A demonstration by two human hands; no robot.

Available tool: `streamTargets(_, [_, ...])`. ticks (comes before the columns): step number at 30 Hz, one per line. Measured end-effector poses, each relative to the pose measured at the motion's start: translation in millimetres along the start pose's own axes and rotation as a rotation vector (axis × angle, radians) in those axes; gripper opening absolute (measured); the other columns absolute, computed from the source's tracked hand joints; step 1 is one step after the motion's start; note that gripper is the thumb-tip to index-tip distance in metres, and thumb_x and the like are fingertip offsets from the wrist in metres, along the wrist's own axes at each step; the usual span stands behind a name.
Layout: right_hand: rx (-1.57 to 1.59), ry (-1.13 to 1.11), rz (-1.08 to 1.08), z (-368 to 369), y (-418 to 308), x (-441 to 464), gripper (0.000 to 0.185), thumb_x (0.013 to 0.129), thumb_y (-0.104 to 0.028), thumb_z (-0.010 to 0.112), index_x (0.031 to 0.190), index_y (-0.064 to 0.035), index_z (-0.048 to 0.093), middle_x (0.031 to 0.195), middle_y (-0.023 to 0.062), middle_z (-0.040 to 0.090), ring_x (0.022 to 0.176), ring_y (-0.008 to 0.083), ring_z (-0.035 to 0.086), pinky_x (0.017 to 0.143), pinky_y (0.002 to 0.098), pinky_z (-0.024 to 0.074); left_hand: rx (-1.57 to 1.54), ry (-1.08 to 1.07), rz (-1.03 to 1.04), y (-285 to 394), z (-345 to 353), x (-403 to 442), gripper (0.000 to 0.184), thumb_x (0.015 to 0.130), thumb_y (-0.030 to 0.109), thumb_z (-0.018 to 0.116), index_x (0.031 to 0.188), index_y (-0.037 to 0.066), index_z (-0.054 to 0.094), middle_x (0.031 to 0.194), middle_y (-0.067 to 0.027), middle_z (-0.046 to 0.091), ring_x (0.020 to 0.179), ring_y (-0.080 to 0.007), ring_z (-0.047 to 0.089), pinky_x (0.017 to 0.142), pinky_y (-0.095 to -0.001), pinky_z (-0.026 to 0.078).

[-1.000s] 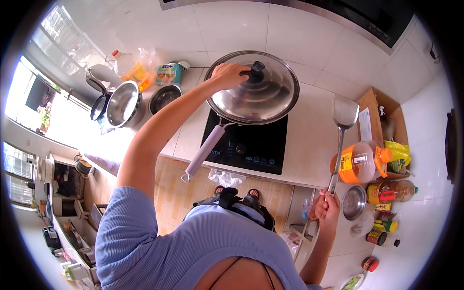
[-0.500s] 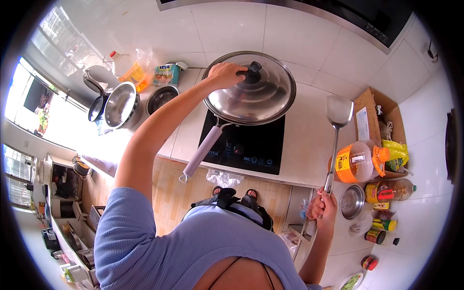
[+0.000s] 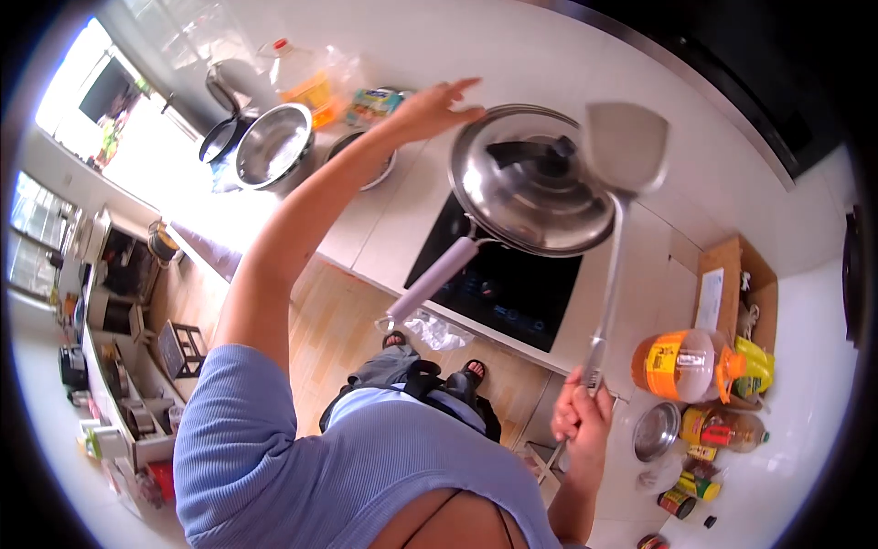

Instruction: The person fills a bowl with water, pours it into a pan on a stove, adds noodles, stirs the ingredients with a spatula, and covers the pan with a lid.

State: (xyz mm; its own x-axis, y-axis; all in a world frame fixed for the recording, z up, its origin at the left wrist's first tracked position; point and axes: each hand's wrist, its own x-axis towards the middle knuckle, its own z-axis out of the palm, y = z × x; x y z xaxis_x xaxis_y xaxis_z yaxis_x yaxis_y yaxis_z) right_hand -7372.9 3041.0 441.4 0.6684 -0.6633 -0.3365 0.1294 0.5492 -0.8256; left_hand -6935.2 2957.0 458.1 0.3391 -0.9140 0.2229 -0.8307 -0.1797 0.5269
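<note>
A domed metal lid (image 3: pixel 498 197) with a black knob covers the pan, whose pale pink handle (image 3: pixel 434 282) slants down toward me. Both rest over the black induction cooktop (image 3: pixel 540 302). My left hand (image 3: pixel 437 110) is off the knob, just beyond the lid's upper left rim, its fingers apart and nothing in them. With my right hand (image 3: pixel 585 416) I grip the lower handle of a metal spatula (image 3: pixel 631 151). Its broad blade is raised and overlaps the lid's right edge in view; whether it touches I cannot tell.
Left on the counter are a steel bowl (image 3: pixel 274 146), an oil bottle (image 3: pixel 311 96) and a second bowl (image 3: pixel 377 169), partly behind my left arm. At right stand a large orange-capped bottle (image 3: pixel 681 366), a cardboard box (image 3: pixel 718 284), a small metal bowl (image 3: pixel 657 430) and several condiment containers.
My left hand has let go of the lid's knob and moved off to the upper left. The spatula has come up and left, toward the lid. The whole view has tilted.
</note>
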Motion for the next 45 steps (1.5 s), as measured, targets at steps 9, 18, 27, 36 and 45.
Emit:
streamTargets(9, [0.132, -0.561, 0.481, 222, 83, 105, 0.033, 0.086, -0.02, 0.041, 0.113, -0.0017, 0.037, 0.063, 0.0025, 0.038, 0.043, 0.0049, 0.034, 0.04, 0.0194, 0.0347, -0.581, 0.278, -0.475, -274, -78, -152, 0.038, 0.083, 0.032, 0.051, 0.11, 0.005, 0.05, 0.078, -0.0018, 0.057, 0.066, -0.0083, 0.052, 0.054, -0.0204, 0.04])
streamTargets(18, [0.324, -0.069, 0.506, 315, 239, 290, 0.021, 0.081, -0.017, 0.042, 0.097, -0.0042, 0.046, 0.058, -0.0016, 0.042, 0.043, 0.0068, 0.038, 0.04, 0.0216, 0.0349, -1.129, -0.096, -0.804, -317, -15, -283, 0.036, 0.086, 0.031, 0.046, 0.113, 0.007, 0.049, 0.1, -0.0052, 0.058, 0.09, -0.0147, 0.055, 0.075, -0.0291, 0.042])
streamTargets(27, [-0.296, -0.069, 0.447, 317, 263, 331, 0.031, 0.082, -0.034, 0.046, 0.092, -0.0055, 0.051, 0.072, 0.0046, 0.057, 0.056, 0.0132, 0.057, 0.052, 0.0278, 0.0505, -2.763, -0.484, -0.403, -305, 78, -251, 0.049, 0.085, 0.045, 0.039, 0.111, 0.004, 0.046, 0.11, -0.0111, 0.051, 0.098, -0.0247, 0.048, 0.093, -0.0377, 0.032])
streamTargets(36, [-1.925, 0.774, -0.744, 226, -28, 241, 0.049, 0.08, -0.039, 0.051, 0.116, -0.0051, 0.043, 0.093, 0.0164, 0.056, 0.086, 0.0317, 0.055, 0.074, 0.04, 0.0448, -2.398, -0.028, -0.858, -253, 66, -253, 0.046, 0.083, 0.039, 0.044, 0.105, -0.002, 0.048, 0.109, -0.0181, 0.051, 0.111, -0.0319, 0.043, 0.094, -0.045, 0.034])
streamTargets(45, [-1.571, 0.268, 0.061, 69, -94, 343, 0.075, 0.062, -0.023, 0.064, 0.118, 0.0096, 0.026, 0.082, 0.0244, 0.056, 0.079, 0.032, 0.059, 0.065, 0.0347, 0.049, -2.147, 0.53, -1.093, -223, 113, -341, 0.046, 0.086, 0.04, 0.04, 0.117, 0.007, 0.044, 0.119, -0.0128, 0.045, 0.112, -0.0271, 0.042, 0.093, -0.0415, 0.036])
